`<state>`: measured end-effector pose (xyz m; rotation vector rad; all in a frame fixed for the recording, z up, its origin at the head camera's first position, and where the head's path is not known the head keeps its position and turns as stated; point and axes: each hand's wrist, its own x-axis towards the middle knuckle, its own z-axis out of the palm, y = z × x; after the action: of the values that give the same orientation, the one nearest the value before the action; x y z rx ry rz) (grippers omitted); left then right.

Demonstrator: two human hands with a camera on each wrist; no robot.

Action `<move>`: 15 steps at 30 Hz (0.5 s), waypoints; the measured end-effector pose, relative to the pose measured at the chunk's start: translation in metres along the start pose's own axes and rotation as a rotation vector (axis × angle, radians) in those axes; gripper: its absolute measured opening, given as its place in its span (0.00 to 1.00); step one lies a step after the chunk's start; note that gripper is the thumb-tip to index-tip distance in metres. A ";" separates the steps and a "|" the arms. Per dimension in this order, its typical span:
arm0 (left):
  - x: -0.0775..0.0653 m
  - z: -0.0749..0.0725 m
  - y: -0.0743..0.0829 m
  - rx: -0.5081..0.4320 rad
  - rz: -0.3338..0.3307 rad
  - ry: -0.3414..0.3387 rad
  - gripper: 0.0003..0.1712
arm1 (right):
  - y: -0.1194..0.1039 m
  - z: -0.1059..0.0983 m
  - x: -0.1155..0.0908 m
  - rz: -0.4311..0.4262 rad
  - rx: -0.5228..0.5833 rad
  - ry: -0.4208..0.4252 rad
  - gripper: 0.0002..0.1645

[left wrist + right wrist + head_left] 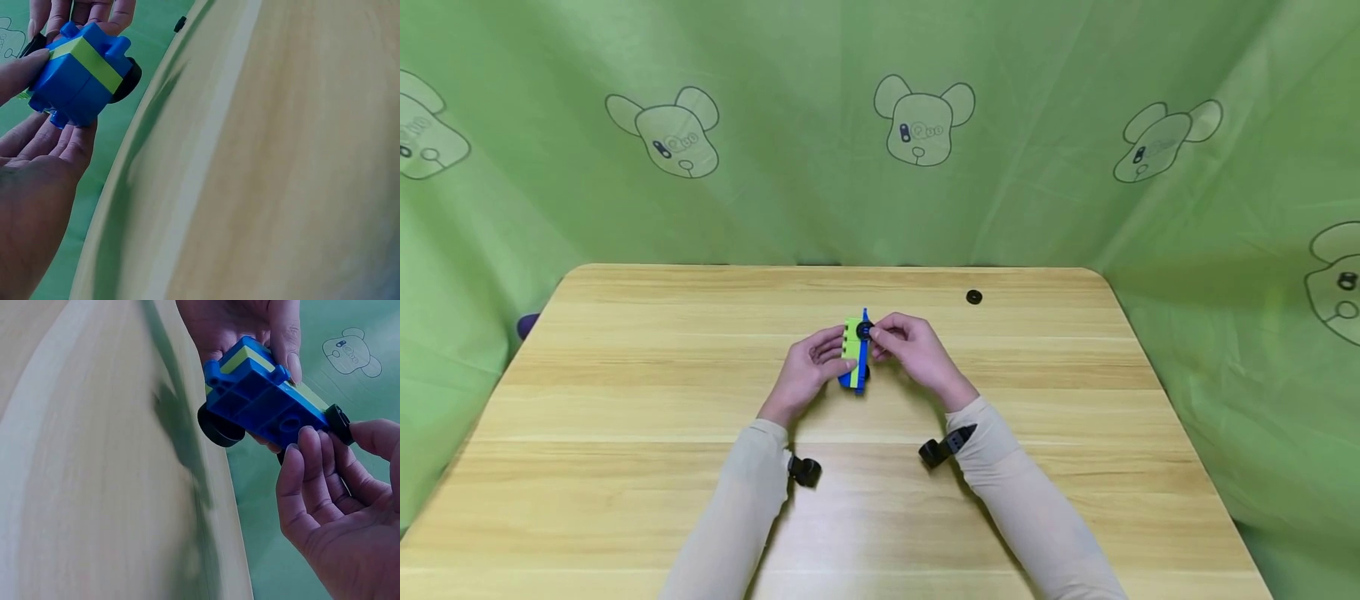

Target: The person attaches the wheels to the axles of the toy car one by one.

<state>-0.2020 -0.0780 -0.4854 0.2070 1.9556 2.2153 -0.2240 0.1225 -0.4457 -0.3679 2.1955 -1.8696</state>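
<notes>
My left hand (805,375) grips a toy car (853,354) built of blue and lime-green blocks, holding it off the table and turned on its side. At the car's far end, my right hand (917,350) pinches a black wheel (339,424) between thumb and fingers, against the car's side. Whether that wheel is fully seated cannot be told. The blue underside faces the right wrist camera, where another black wheel (222,428) shows at the opposite end. A loose black wheel (973,297) lies near the table's back edge, right of both hands.
The wooden table (625,400) has rounded back corners. Green curtains (805,183) with mouse-head outlines surround its back and sides. A purple object (527,325) shows partly beyond the left edge. Small black cameras (806,472) are strapped to both wrists.
</notes>
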 end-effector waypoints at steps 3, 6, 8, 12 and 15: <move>0.001 -0.001 0.000 -0.004 -0.012 0.001 0.35 | 0.000 -0.001 0.001 0.001 0.003 -0.003 0.11; 0.002 -0.003 0.000 -0.002 -0.031 -0.004 0.36 | 0.001 -0.005 0.001 -0.003 -0.026 -0.009 0.12; 0.002 -0.003 0.001 0.003 -0.044 -0.007 0.36 | 0.001 -0.009 0.001 -0.009 -0.051 -0.011 0.13; 0.002 -0.003 0.001 0.009 -0.052 -0.001 0.37 | -0.001 -0.021 -0.002 -0.022 -0.108 -0.010 0.14; 0.001 -0.003 0.000 0.012 -0.050 0.008 0.37 | -0.001 -0.034 -0.004 -0.030 -0.172 0.005 0.13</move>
<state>-0.2037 -0.0811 -0.4863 0.1489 1.9564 2.1771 -0.2314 0.1551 -0.4392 -0.4295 2.3739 -1.7023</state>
